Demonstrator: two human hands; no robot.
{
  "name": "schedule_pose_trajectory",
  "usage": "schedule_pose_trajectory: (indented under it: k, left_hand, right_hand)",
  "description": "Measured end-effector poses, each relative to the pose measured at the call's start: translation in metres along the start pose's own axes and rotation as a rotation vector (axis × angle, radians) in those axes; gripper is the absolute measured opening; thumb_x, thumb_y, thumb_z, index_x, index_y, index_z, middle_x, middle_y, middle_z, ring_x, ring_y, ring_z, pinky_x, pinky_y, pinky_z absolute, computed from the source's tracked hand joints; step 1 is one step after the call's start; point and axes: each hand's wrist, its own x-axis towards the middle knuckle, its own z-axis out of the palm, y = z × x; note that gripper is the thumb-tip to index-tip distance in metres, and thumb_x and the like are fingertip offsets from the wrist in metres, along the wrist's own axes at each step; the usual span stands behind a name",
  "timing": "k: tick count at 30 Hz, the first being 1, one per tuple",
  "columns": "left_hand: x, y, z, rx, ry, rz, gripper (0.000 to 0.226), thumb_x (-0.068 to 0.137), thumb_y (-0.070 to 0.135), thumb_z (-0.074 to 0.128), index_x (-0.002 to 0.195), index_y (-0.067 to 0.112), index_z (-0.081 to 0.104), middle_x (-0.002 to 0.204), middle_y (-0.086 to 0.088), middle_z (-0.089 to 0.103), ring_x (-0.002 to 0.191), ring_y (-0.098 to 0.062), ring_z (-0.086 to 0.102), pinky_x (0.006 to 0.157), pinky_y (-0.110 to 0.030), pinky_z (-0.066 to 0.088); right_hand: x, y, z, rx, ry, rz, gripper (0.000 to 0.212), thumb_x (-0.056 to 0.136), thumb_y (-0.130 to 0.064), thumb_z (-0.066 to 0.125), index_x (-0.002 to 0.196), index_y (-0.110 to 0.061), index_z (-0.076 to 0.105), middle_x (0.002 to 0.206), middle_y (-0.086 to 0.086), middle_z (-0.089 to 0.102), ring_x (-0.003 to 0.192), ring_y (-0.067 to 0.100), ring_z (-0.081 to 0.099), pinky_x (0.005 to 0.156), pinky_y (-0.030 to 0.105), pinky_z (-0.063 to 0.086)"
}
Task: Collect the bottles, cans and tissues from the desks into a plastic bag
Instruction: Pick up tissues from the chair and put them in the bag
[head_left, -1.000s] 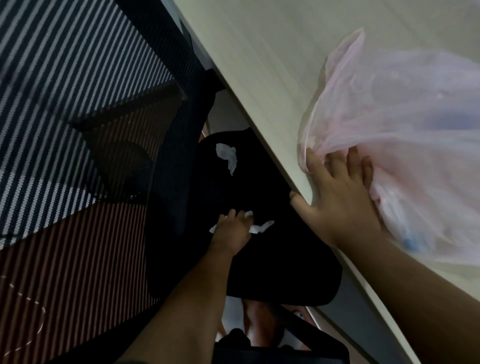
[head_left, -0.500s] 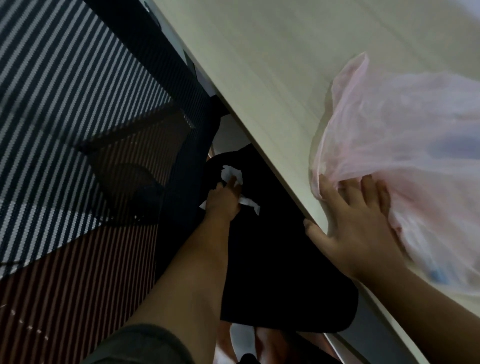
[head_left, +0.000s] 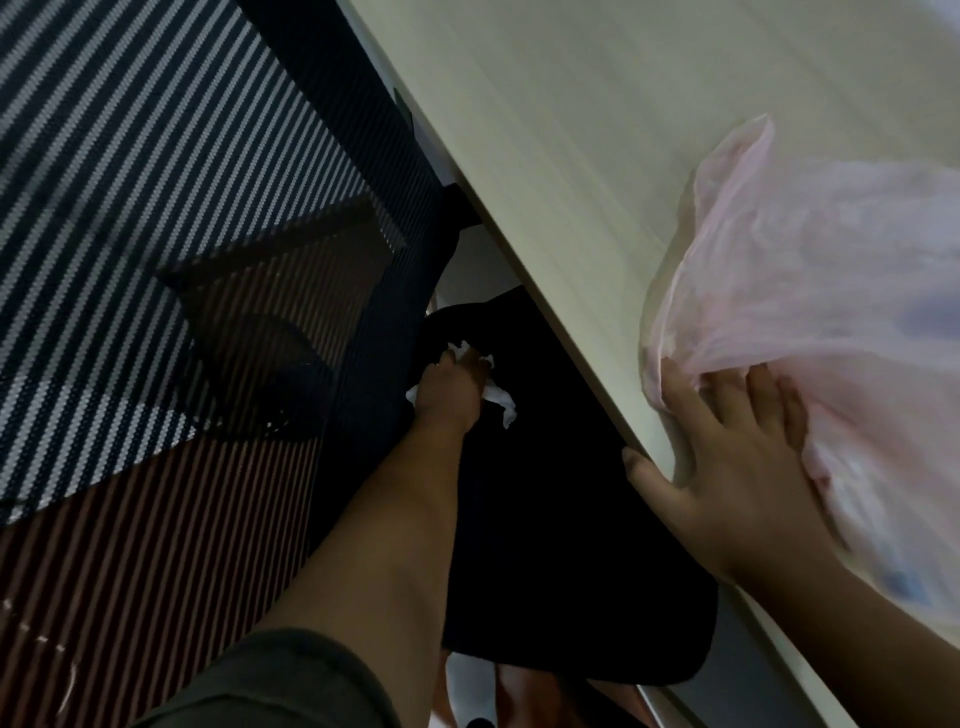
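Note:
My left hand (head_left: 447, 395) reaches down onto the black chair seat (head_left: 545, 519) below the desk edge and is closed on crumpled white tissues (head_left: 498, 402); a second bit of tissue (head_left: 460, 347) shows at its fingertips. My right hand (head_left: 737, 447) lies on the pale desk (head_left: 571, 130) at its edge, fingers pressing the mouth of a thin pink plastic bag (head_left: 810, 291). The bag lies on the desk and holds pale items, one with a blue mark, too blurred to name.
A chair's striped mesh backrest (head_left: 156, 234) fills the left, with its dark frame (head_left: 363, 291) running beside the seat. The seat sits partly tucked under the desk. My feet and a patch of floor (head_left: 470, 680) show at the bottom.
My left hand picked up the nearer tissue on the seat and moved farther along to the second tissue, now closing on it. The right hand stays on the bag.

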Motion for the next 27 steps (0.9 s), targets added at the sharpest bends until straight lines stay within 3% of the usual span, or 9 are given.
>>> schedule_pose_trajectory:
  k: [4,7,9,12,15,21,24,27]
  left_hand:
    - [-0.021,0.004,-0.001,-0.032,0.182,-0.040,0.065,0.069,0.059,0.058,0.122,0.021,0.057,0.132,-0.005,0.050,0.120,-0.030,0.044,0.085,-0.050,0.044]
    - [-0.037,0.012,0.016,0.109,0.412,0.060,0.036,0.088,0.034,0.056,0.117,0.013,0.059,0.117,-0.009,0.058,0.108,-0.027,0.049,0.076,-0.039,0.039]
    - [-0.050,0.015,0.026,0.083,0.507,0.067,0.028,0.088,0.029,0.059,0.113,0.016,0.061,0.111,-0.006,0.059,0.101,-0.025,0.049,0.065,-0.037,0.032]
    - [-0.067,0.018,0.038,0.054,0.590,0.109,0.024,0.087,0.017,0.056,0.110,0.012,0.062,0.105,-0.009,0.060,0.096,-0.027,0.052,0.074,-0.037,0.037]
    - [-0.086,0.024,0.039,0.020,0.681,0.093,0.022,0.081,0.011,0.064,0.103,0.012,0.065,0.096,-0.009,0.061,0.087,-0.028,0.055,0.072,-0.039,0.043]
    - [-0.139,0.036,0.031,-0.071,0.718,0.149,0.030,0.081,0.013,0.067,0.110,0.014,0.061,0.106,-0.008,0.058,0.096,-0.029,0.051,0.080,-0.040,0.042]
    - [-0.179,0.044,0.034,-0.160,0.727,0.115,0.030,0.082,0.015,0.067,0.111,0.014,0.060,0.107,-0.008,0.057,0.097,-0.028,0.049,0.081,-0.039,0.041]
    - [-0.218,0.045,0.038,-0.210,0.738,0.055,0.027,0.084,0.018,0.068,0.110,0.016,0.059,0.106,-0.005,0.055,0.096,-0.025,0.047,0.081,-0.037,0.042]
  right_hand:
    - [0.000,0.002,0.003,-0.007,0.004,-0.003,0.076,0.077,-0.060,0.047,0.145,-0.029,0.030,0.133,0.013,0.044,0.135,0.042,0.026,0.116,0.056,0.010]
    - [0.000,0.003,0.003,-0.008,0.011,-0.003,0.077,0.078,-0.060,0.047,0.146,-0.029,0.029,0.135,0.013,0.042,0.136,0.042,0.024,0.116,0.056,0.009]
    - [0.000,0.002,0.004,-0.015,0.016,-0.005,0.077,0.077,-0.060,0.047,0.146,-0.030,0.028,0.136,0.013,0.041,0.137,0.042,0.023,0.116,0.056,0.010]
    - [0.000,0.002,0.003,-0.008,0.016,-0.013,0.077,0.078,-0.060,0.046,0.146,-0.031,0.026,0.139,0.014,0.039,0.139,0.041,0.019,0.116,0.056,0.008]
    - [0.000,0.002,0.002,0.020,0.009,-0.019,0.076,0.079,-0.061,0.044,0.146,-0.033,0.023,0.145,0.013,0.034,0.143,0.039,0.012,0.118,0.054,0.004]
    - [-0.003,0.004,0.001,0.068,0.018,-0.046,0.074,0.081,-0.062,0.041,0.147,-0.034,0.020,0.154,0.014,0.025,0.147,0.034,0.000,0.118,0.052,-0.002]
    - [-0.007,0.005,0.001,0.097,0.056,-0.062,0.065,0.086,-0.061,0.041,0.143,-0.032,0.031,0.152,0.013,0.029,0.146,0.034,0.006,0.118,0.052,0.003]
    - [-0.015,0.005,-0.002,0.234,0.079,-0.046,0.045,0.094,-0.047,0.045,0.136,-0.029,0.045,0.150,0.009,0.034,0.142,0.030,0.016,0.116,0.048,0.012]
